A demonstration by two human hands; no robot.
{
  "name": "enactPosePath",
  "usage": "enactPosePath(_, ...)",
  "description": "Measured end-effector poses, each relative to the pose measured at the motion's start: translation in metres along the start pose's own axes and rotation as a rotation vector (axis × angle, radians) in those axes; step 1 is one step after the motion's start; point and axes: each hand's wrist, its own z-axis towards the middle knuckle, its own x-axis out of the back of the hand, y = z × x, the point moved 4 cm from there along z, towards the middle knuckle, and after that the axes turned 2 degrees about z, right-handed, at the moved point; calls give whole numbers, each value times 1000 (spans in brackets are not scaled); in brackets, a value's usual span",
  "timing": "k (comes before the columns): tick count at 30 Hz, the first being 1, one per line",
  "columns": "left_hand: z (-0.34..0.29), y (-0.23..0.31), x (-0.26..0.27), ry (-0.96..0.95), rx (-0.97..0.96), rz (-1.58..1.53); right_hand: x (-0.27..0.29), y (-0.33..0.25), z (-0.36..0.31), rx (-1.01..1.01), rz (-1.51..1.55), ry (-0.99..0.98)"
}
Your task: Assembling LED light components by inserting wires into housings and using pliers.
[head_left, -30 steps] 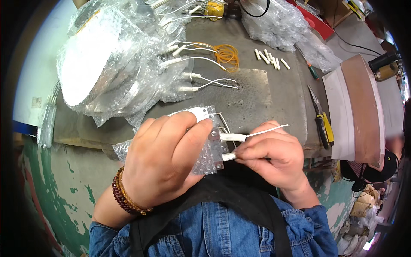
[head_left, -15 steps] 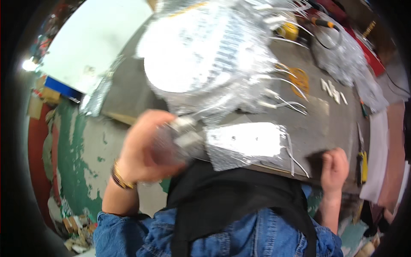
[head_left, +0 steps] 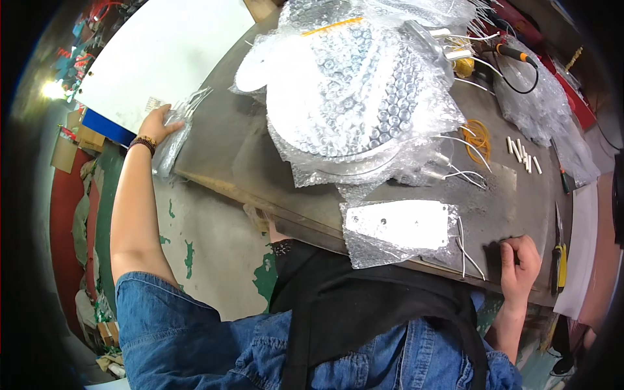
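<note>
My left hand (head_left: 156, 127) is stretched out to the far left, its thumb apart from its fingers. It rests against a clear plastic-wrapped bundle (head_left: 170, 148) with white wires, lying at the table's left edge beside a white board. My right hand (head_left: 520, 265) is loosely curled at the table's near right edge, with nothing visible in it. Between the hands, near the front edge, lies a white plate in bubble wrap (head_left: 400, 224), with white wires coming out on its right. Beyond it is a large bubble-wrapped pile with round white panels (head_left: 338, 97).
The white board (head_left: 162, 55) fills the far left. To the right lie small white cylinders (head_left: 518, 151), an orange coiled cord (head_left: 478, 141) and a soldering iron (head_left: 513, 53). A yellow-handled cutter (head_left: 560, 266) sits at the right edge, with loose bubble wrap (head_left: 530, 97) behind.
My left hand has swung from the front of the table to the far left; the wrapped piece it carried is no longer near my body. My right hand stays at the table edge.
</note>
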Motion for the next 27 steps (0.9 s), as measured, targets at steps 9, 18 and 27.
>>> enactPosePath(9, -31, 28, 25, 400, -118, 288, 3, -6, 6, 91, -68, 5)
enactPosePath(18, -259, 360, 110, 221, -1213, -645, -23, -40, 17, 260, -11, -172)
enactPosePath(27, -261, 457, 76, -56, -1025, -667, -41, -43, 23, 289, -90, -227)
